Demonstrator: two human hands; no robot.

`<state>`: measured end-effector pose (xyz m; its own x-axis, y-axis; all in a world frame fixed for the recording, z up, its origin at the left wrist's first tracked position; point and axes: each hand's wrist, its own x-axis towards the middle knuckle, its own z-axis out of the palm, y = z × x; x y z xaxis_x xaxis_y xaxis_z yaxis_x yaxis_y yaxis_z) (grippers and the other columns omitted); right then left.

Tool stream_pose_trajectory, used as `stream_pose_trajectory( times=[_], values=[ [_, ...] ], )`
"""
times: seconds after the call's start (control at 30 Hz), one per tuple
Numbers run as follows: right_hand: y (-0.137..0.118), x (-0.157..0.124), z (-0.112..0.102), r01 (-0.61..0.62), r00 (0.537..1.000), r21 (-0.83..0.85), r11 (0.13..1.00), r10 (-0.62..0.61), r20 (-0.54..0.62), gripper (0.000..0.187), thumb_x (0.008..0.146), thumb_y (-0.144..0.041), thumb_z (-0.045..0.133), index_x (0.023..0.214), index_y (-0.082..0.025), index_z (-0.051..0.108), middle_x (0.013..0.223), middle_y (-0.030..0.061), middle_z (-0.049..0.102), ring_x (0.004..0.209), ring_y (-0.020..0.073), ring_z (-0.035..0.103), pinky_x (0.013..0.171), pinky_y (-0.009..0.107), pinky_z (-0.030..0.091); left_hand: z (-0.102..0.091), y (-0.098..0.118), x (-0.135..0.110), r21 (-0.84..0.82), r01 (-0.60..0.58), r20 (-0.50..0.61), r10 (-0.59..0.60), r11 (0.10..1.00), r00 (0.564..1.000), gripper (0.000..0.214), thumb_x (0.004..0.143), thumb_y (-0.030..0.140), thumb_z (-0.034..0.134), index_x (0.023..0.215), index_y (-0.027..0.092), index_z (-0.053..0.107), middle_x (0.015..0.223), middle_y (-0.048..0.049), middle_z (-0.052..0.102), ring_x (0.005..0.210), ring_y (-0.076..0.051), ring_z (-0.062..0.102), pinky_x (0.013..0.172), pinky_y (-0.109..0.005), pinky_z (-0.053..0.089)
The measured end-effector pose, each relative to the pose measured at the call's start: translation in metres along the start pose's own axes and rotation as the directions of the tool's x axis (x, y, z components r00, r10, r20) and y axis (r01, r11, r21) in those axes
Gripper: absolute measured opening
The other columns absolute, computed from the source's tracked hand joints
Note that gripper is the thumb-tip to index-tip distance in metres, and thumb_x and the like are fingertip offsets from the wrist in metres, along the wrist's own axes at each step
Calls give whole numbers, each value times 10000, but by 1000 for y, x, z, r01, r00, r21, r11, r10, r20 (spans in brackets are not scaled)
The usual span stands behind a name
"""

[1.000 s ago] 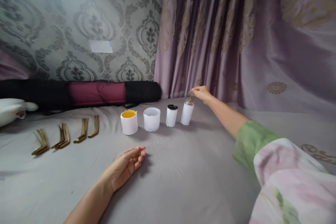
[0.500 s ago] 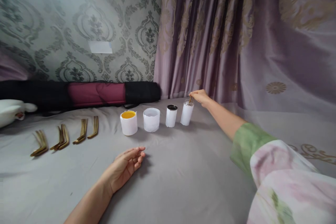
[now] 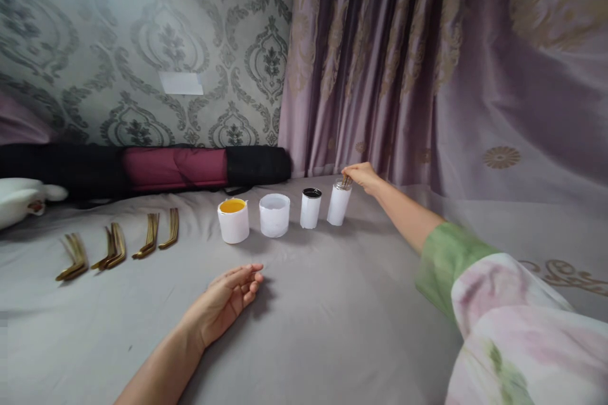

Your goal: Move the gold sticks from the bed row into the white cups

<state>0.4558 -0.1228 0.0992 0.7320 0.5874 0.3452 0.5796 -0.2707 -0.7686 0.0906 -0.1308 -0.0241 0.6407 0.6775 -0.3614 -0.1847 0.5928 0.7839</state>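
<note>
My right hand (image 3: pixel 361 176) reaches to the tall white cylinder (image 3: pixel 337 205) at the right end of a row. Its fingertips pinch slim gold-coloured cutlery (image 3: pixel 346 181) at the rim; the lower ends are hidden inside, so the exact kind cannot be told. My left hand (image 3: pixel 232 297) rests on the grey sheet with fingers loosely curled and apart, holding nothing. Beyond it stand a white tub with a yellow inside (image 3: pixel 234 226), a wide white tub (image 3: pixel 274 218) and a narrower white can with a dark inside (image 3: pixel 310 210).
Several groups of slim gold-coloured cutlery (image 3: pixel 114 247) lie at the left on the grey sheet (image 3: pixel 304 342). Behind them runs a long black and maroon bag (image 3: pixel 175 169) along the wall. A white plush toy (image 3: pixel 21 201) sits far left; purple curtains (image 3: pixel 370 63) hang at the right.
Both hands keep nearly the same places. The gold-coloured cutlery in my right hand seems slightly lower in the tall cylinder's mouth. The view has shifted a little.
</note>
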Motion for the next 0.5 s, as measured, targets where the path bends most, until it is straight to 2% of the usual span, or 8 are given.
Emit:
stream_pose_trajectory(
  times=[0.5],
  values=[
    [4,4,0,-62,997,33,998,60,47,148,599,-210,583,688,-124,665,609,29,623,548,90,536,494,183,404,1,1,1,-8,1,17,-1,1000,1000,205,727,151,567,922,90,578,756,-68,598,585,-66,546,561,-165,488]
  ],
)
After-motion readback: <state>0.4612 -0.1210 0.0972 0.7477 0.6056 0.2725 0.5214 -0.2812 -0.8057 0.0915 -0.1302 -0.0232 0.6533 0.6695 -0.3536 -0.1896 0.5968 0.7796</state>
